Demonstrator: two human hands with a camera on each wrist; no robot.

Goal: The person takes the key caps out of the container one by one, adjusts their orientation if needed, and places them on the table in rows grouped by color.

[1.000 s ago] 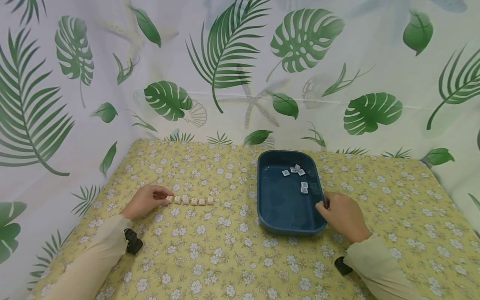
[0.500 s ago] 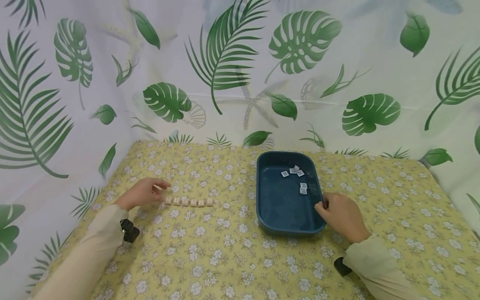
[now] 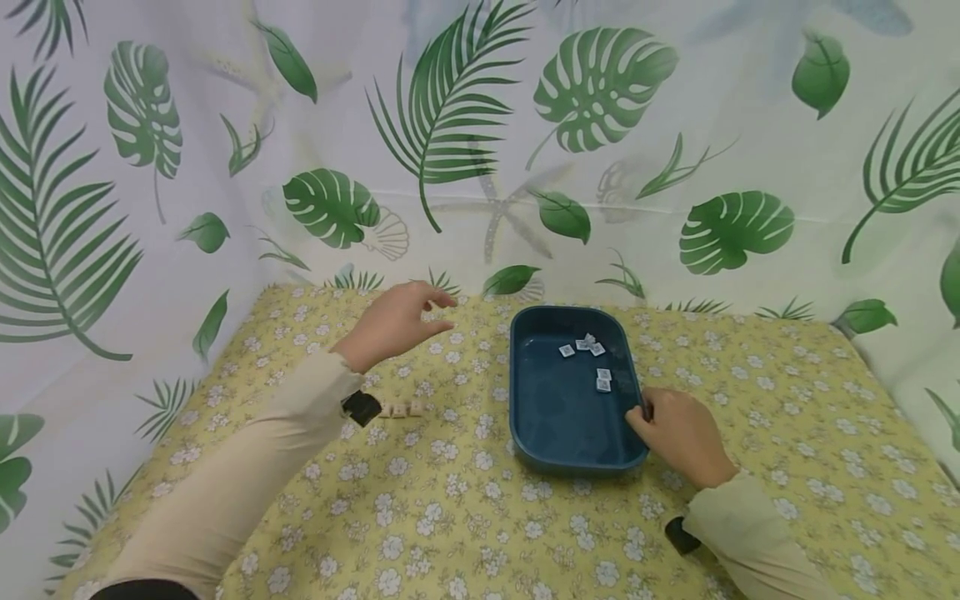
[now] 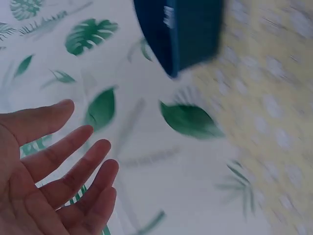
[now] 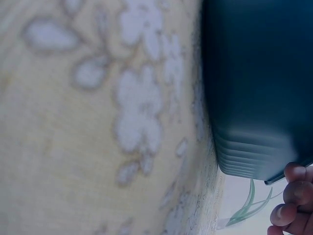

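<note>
A dark blue rectangular tub [image 3: 566, 425] stands on the table, with several small white square tiles [image 3: 603, 380] lying inside along its far and right parts. My right hand [image 3: 684, 435] grips the tub's right rim, thumb over the edge; its curled fingers [image 5: 297, 192] show at the rim in the right wrist view. In mid-air left of the tub is my left hand [image 3: 397, 321], thumb and fingers spread apart and holding nothing. The left wrist view shows that bare palm and loose fingers [image 4: 80, 169]. Beneath the left wrist, a row of small cream letter tiles [image 3: 400, 410] is partly hidden.
A yellow flowered cloth [image 3: 450, 517] covers the table. Behind and to the left hangs a white curtain [image 3: 465, 242] printed with green leaves, meeting the table's far edge. Black straps with small devices [image 3: 362, 407] sit on both wrists.
My left hand has let go of the left end of the cream tile row, lifted, and moved right and away toward the tub. My right hand stays on the rim.
</note>
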